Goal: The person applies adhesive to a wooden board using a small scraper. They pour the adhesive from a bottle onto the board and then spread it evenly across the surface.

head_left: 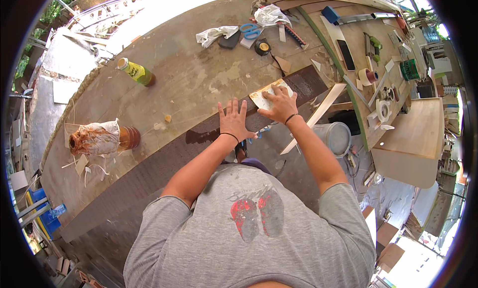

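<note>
A long dark brown strip of board (144, 171) runs along the near edge of the worktable, with a darker patch left of my hands. On it my left hand (233, 121) lies flat, fingers spread and nothing in them. My right hand (280, 106) grips a flat, pale rectangular pad (259, 97) with yellowish stains, pressing it down on the strip. Its fingers bend over the top and the thumb reaches toward the near edge. Whether the pad is folded cloth, paper or a stiff piece, I cannot tell.
A brown glue-smeared jar (130, 137) and a yellow-green bottle (137, 72) lie at left. Beyond my hands are a tape measure (262, 47), blue scissors (250, 31) and a cutter (295, 35). A phone (345, 55) lies right; a bucket (334, 138) stands below.
</note>
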A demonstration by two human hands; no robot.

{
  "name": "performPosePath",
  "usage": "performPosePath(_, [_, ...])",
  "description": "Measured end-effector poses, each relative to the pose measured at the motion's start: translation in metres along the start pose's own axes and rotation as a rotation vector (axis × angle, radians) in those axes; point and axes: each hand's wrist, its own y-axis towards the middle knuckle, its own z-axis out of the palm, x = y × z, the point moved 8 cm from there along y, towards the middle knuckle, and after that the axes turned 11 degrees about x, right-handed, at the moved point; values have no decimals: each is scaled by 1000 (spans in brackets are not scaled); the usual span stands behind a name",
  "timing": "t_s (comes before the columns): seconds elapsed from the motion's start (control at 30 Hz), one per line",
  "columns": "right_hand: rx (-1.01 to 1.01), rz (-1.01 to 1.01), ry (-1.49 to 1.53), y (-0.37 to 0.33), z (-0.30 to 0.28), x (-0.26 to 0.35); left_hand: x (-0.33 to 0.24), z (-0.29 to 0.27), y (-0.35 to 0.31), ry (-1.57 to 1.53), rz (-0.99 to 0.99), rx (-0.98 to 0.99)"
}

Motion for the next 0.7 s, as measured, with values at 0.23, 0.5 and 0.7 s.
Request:
performPosePath(0.23, [103,26,-10,4,-5,-1,2,3,2,11,-3,12])
performPosePath(0.5, [107,24,-11,0,-4,-3,1,2,1,-2,-6,0])
performPosePath(0.7, [189,66,-21,9,-10,-2,1,4,2,-10,11,2])
